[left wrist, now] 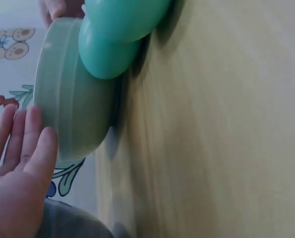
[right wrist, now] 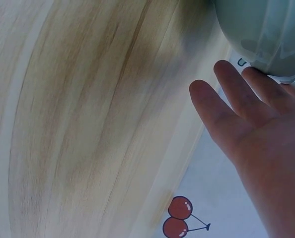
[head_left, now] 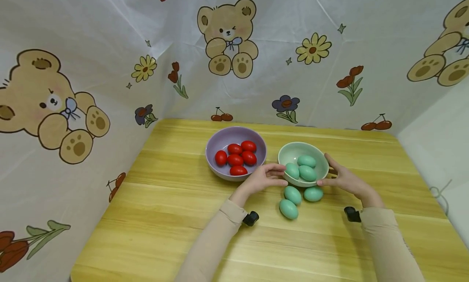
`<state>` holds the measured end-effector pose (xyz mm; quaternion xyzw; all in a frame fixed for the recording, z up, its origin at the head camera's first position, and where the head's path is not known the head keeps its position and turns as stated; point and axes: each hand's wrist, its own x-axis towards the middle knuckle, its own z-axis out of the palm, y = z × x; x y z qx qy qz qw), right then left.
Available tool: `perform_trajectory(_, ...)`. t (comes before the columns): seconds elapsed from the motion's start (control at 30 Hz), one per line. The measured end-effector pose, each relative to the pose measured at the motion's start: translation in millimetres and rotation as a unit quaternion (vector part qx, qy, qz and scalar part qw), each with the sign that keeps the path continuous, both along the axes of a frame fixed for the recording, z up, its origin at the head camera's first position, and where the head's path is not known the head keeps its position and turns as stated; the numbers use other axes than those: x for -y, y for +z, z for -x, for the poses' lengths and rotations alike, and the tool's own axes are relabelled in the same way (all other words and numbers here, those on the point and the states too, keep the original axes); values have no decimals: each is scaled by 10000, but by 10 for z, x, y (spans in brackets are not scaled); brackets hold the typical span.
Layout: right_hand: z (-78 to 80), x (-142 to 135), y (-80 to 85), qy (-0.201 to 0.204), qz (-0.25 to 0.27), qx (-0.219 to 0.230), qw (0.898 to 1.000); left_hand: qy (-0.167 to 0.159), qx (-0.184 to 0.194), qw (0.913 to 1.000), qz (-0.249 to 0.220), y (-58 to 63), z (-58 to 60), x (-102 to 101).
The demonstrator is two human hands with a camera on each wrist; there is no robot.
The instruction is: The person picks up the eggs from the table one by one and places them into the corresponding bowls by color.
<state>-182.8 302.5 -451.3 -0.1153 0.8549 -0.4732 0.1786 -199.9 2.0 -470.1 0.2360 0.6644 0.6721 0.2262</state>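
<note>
A pale green bowl point(head_left: 321, 152) holds several mint-green eggs point(head_left: 307, 173). More mint-green eggs point(head_left: 289, 209) lie on the wooden table just in front of it, two of them close together. At the bowl's left side, my left hand point(head_left: 261, 179) has its fingertips right at the rim, fingers extended in the left wrist view. On the opposite side, my right hand point(head_left: 346, 179) spreads around the bowl, thumb at the front of the rim and index finger farther back. Its other fingers stretch out beside the bowl wall in the right wrist view.
Left of the green bowl stands a purple bowl point(head_left: 209, 151) with several red eggs point(head_left: 235, 160), close behind my left hand. A white cloth point(head_left: 271, 74) printed with bears and flowers hangs along the back and left edges of the table point(head_left: 157, 217).
</note>
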Motion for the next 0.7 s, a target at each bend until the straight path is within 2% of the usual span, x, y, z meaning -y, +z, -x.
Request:
perform_trajectory(0.2,-3,-1,7,-13,-8,21,10000,-951,-104,9950,-273,-51,-99,0)
perform_trajectory(0.27,-7,0,11,-15,-24,44,10000,-1141,-114,9930,-269,-75,-129,-4)
perform_trajectory(0.53,-17,9,19,-24,-68,27,10000,-1230,-239,9921,45,-165,-219,-26)
perform_trajectory(0.7,-13,1,7,-18,-86,13,10000,-1347,-386,9901,47,-207,-245,-30)
